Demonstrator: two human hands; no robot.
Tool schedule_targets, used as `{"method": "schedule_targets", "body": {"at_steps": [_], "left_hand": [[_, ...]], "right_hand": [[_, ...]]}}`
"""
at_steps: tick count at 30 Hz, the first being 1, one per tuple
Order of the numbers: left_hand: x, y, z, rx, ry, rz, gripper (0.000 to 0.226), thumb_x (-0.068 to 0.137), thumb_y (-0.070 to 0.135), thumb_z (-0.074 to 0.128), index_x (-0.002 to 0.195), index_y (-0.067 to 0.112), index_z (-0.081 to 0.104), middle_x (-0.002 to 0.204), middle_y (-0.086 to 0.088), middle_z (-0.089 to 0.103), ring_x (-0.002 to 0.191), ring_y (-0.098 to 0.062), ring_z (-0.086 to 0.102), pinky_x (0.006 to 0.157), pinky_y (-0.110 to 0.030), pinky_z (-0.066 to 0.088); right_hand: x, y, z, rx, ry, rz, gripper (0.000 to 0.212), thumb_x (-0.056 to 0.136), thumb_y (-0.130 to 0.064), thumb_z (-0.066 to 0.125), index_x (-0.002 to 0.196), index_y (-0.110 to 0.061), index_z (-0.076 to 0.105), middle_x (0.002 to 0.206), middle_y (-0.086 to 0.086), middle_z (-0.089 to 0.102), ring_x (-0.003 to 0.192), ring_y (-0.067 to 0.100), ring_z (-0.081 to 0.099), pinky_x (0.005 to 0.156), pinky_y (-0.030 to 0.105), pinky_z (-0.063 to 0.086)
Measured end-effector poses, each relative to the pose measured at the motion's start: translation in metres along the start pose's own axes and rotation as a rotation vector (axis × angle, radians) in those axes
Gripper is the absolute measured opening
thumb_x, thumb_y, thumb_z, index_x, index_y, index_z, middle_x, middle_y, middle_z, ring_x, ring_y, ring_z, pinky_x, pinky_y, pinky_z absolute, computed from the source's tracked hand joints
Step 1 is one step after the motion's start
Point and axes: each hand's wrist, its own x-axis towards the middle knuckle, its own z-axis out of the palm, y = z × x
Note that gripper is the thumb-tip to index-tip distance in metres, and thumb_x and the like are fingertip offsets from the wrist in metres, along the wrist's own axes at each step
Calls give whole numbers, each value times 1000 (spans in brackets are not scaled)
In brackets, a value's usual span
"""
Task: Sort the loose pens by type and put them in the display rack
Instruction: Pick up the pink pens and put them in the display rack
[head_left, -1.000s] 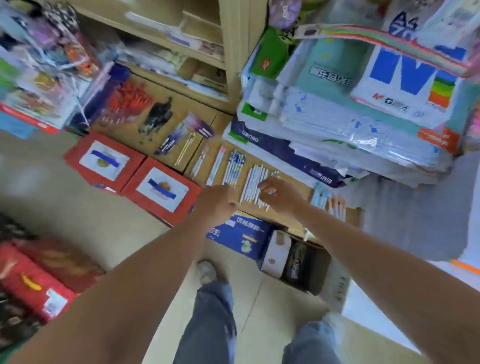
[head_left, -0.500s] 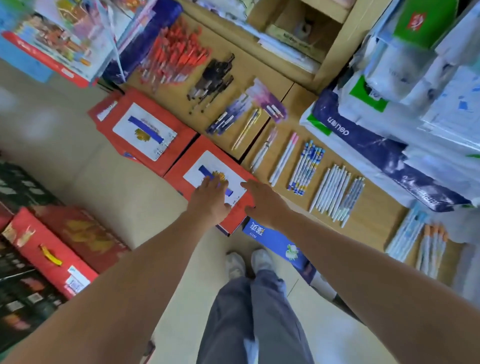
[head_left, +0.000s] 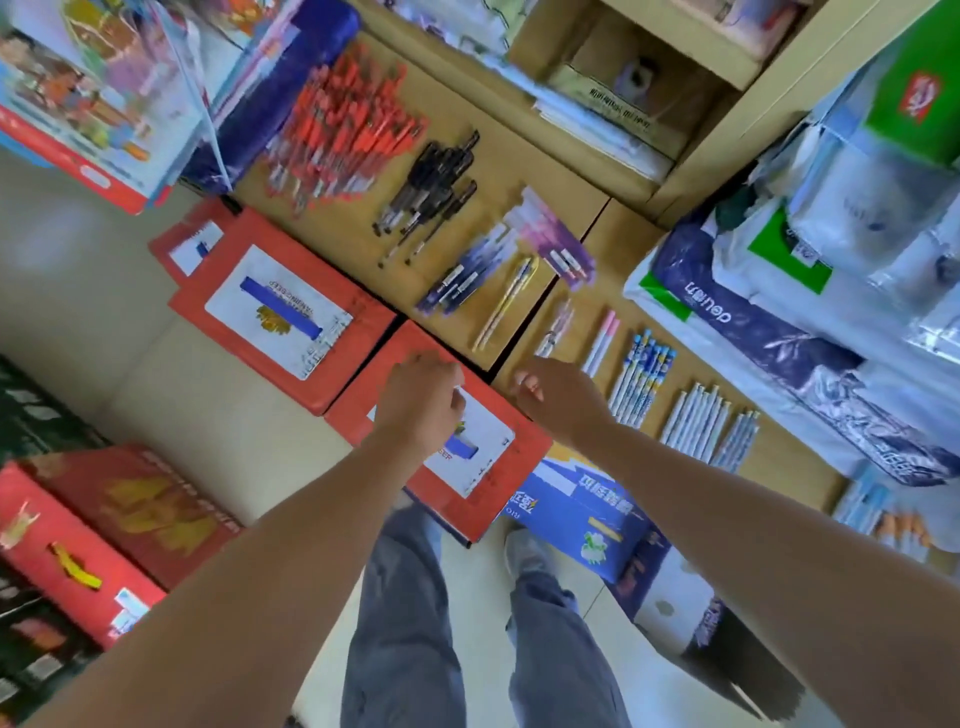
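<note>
Hovering left hand (head_left: 421, 400), right hand (head_left: 558, 400), loosely curled

Flat brown cardboard surface (head_left: 343, 244) bearing separate groups, left to right: a heap of red pens (head_left: 343, 130), black pens (head_left: 431, 192), navy-purple pens (head_left: 467, 275), yellow pens (head_left: 506, 301), pink pens (head_left: 602, 340), blue-patterned pens (head_left: 641, 376) and white pens (head_left: 693, 421), with wrapped paper packs (head_left: 753, 322) stacked at its right.

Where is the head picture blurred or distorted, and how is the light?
Head view: motion blur softens the red pens, the left hand and the right hand; the wide lens tilts and bends the shelf; light is soft, no hard shadows.
</note>
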Motion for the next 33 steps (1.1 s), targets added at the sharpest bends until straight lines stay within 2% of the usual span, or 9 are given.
{"method": "schedule_targets", "body": {"at_steps": [5,9,11,15,17,26,28,31,33], "left_hand": [[66,-18,-31,18,139,129,25,87,13,52,110,10,63,112,-10,60,107,-30,50,85,-38,45],[123,-28,-48,25,73,244,38,89,15,52,127,12,54,133,-7,50,121,-29,45,95,-39,43],[149,-31,-50,35,32,290,41,91,16,52,132,12,51,139,-5,46,126,-27,42,99,-38,40],[191,-31,-45,51,-15,375,48,91,15,51,139,13,44,144,-5,42,134,-27,36,109,-39,33],[206,-28,-41,72,-38,413,50,92,17,51,141,14,40,145,-5,41,135,-25,35,111,-39,31],[226,-21,-36,79,2,449,41,89,13,51,130,12,48,131,-8,50,121,-27,45,96,-37,43],[227,-21,-36,69,14,451,39,88,11,52,127,10,50,126,-9,53,115,-28,48,92,-37,44],[229,-20,-38,58,22,456,38,87,10,53,125,9,52,123,-11,54,112,-29,49,90,-39,45],[230,-18,-40,52,25,463,39,87,10,54,126,9,53,125,-12,53,114,-29,49,91,-39,45]], "right_hand": [[54,-2,-37,107,256,106,22,92,-18,53,112,-16,63,104,3,69,92,23,65,78,39,55],[101,1,-59,94,384,248,30,91,-21,55,121,-19,56,120,7,57,97,28,62,78,36,51],[121,4,-67,32,382,309,38,91,-21,56,129,-16,49,127,9,50,102,33,58,75,36,47],[148,20,-73,-81,303,413,58,88,-25,64,140,-18,38,137,9,41,121,31,46,88,42,47],[156,26,-70,-132,254,441,64,86,-28,67,140,-17,37,135,10,40,122,31,44,89,42,47],[169,40,-71,-114,211,438,64,78,-31,75,127,-6,43,126,13,46,118,30,44,95,40,43],[170,43,-72,-93,193,422,60,79,-31,73,125,-5,45,124,14,47,116,31,46,92,40,44],[171,47,-75,-71,202,392,50,82,-33,71,118,-6,48,114,13,52,102,30,54,75,34,43],[172,49,-76,-34,181,386,50,83,-36,71,117,-8,47,106,11,56,93,29,55,71,34,43]]}}
